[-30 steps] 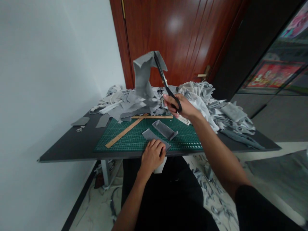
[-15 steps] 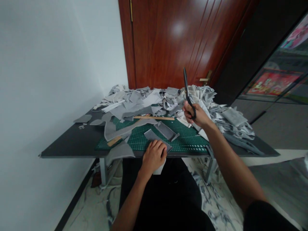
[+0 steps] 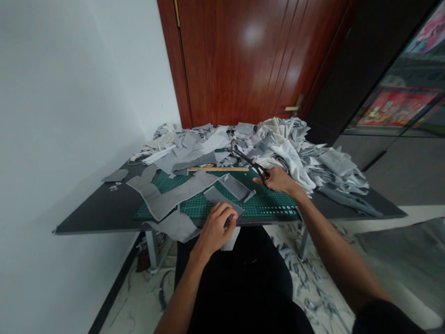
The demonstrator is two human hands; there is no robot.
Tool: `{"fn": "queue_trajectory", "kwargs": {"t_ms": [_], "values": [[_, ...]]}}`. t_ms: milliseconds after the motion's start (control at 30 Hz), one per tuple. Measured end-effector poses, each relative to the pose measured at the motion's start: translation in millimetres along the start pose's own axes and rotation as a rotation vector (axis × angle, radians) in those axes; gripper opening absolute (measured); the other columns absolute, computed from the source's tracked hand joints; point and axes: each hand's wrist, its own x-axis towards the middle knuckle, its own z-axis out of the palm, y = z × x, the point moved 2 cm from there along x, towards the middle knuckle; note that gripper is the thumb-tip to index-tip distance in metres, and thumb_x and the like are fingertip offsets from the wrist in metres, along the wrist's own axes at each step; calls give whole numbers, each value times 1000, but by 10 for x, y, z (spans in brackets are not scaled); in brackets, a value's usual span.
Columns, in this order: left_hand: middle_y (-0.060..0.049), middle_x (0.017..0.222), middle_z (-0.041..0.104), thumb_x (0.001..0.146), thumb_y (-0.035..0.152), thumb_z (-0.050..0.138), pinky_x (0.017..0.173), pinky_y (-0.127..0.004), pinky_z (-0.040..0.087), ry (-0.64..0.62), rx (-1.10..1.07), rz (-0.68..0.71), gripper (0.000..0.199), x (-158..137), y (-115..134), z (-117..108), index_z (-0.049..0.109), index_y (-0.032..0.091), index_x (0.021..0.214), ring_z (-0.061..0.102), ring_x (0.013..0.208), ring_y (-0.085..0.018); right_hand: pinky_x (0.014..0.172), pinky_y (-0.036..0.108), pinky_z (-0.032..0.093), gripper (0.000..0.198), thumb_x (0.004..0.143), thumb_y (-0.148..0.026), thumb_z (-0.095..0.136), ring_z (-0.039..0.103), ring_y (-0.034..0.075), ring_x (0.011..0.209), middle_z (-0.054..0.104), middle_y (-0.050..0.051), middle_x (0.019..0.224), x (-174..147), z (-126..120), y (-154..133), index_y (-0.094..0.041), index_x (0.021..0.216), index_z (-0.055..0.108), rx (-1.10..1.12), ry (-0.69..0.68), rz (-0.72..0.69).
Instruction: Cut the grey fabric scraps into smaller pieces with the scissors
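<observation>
At the near edge of the green cutting mat, my left hand is closed over a strip of grey fabric. The strip's far end lies on the mat, and a paler end hangs over the table edge below my hand. My right hand grips black scissors just above the right side of the mat, blades pointing forward and left. Between my hands lies a narrow grey fabric piece with turned-up edges. Larger grey scraps spread to the left.
A wooden ruler lies across the back of the mat. Heaps of grey and white fabric scraps line the back and right of the dark table. A wall stands left, a wooden door behind. Scraps litter the floor.
My right hand has lowered the scissors, which have turned from upright to pointing forward-left. My left hand stays on the fabric strip. The large grey scrap at left has shifted, and the view has tilted slightly.
</observation>
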Motion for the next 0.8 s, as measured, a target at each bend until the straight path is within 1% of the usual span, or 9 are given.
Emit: {"fn": "queue_trajectory", "kwargs": {"t_ms": [100, 200, 267, 333, 400, 533, 633, 733, 800], "values": [[-5, 101, 68, 106, 27, 46, 97, -36, 49, 98, 33, -29, 20, -88, -59, -308, 62, 24, 94, 62, 104, -21, 61, 28, 43, 34, 90, -49, 74, 67, 22, 69, 72, 8, 72, 14, 89, 143, -20, 73, 68, -28, 69, 48], [-7, 105, 68, 104, 31, 46, 100, -41, 49, 195, 209, -198, 18, -178, -400, -662, 61, 24, 97, 62, 108, -25, 66, 28, 47, 31, 88, -48, 76, 72, 25, 77, 75, 10, 79, 35, 146, 276, -20, 77, 72, -63, 90, 76], [-9, 111, 68, 99, 30, 50, 106, -47, 47, 166, 375, -307, 14, -229, -716, -834, 61, 23, 104, 60, 114, -30, 68, 29, 48, 30, 87, -47, 77, 73, 27, 80, 76, 11, 81, 51, 171, 353, -20, 76, 73, -95, 77, 95], [-12, 115, 66, 94, 30, 54, 106, -53, 47, 89, 506, -404, 18, -267, -1005, -936, 61, 22, 108, 58, 117, -35, 68, 30, 50, 30, 87, -47, 77, 74, 28, 81, 76, 12, 80, 65, 189, 417, -19, 76, 74, -124, 64, 110], [-14, 119, 64, 93, 33, 53, 106, -55, 47, 42, 583, -434, 23, -273, -1195, -988, 62, 21, 111, 56, 121, -37, 69, 31, 50, 31, 88, -48, 77, 74, 29, 81, 76, 13, 80, 78, 201, 474, -19, 76, 74, -143, 58, 120], [-14, 116, 65, 94, 29, 48, 104, -51, 48, 19, 631, -386, 25, -173, -1334, -1030, 63, 20, 112, 58, 117, -36, 69, 31, 51, 31, 87, -48, 79, 74, 29, 81, 76, 13, 81, 94, 225, 580, -20, 75, 72, -160, 33, 129], [-13, 111, 67, 96, 28, 45, 104, -47, 48, -20, 632, -374, 22, -38, -1389, -1075, 63, 20, 105, 61, 112, -32, 68, 32, 50, 32, 88, -47, 78, 73, 28, 80, 75, 12, 79, 107, 251, 667, -21, 71, 69, -169, 14, 105], [-12, 105, 69, 100, 30, 42, 96, -41, 50, -87, 637, -448, 23, 109, -1423, -1187, 62, 18, 100, 64, 103, -29, 68, 32, 49, 33, 90, -47, 76, 73, 28, 80, 75, 11, 78, 125, 270, 763, -22, 70, 68, -196, 7, 83], [-9, 102, 69, 104, 34, 39, 91, -36, 50, -108, 660, -486, 28, 236, -1394, -1321, 62, 18, 105, 65, 96, -25, 67, 32, 48, 32, 89, -46, 76, 73, 27, 78, 75, 10, 78, 142, 261, 825, -22, 71, 68, -206, 2, 91]]}}
